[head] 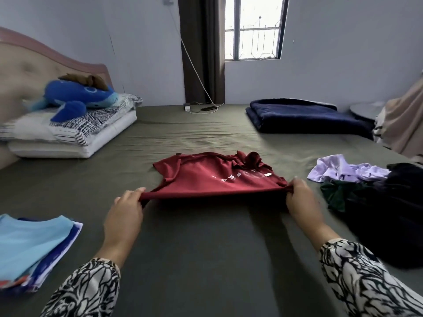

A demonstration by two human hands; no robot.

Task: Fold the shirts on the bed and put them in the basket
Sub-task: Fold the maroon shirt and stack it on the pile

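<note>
Both hands pinch the red shirt's (212,177) near hem, left hand (124,213) at 9 o'clock, right hand (302,202) at 3; its length runs toward 12.

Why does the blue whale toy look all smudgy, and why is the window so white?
Head view: the whale toy sits near the left edge, where the picture smears with blur; the wide lens also bends the edges. The window is bright daylight, washed out white. The red shirt in the middle looks sharper, with a soft shadow beneath its lifted hem on the bed.
</note>
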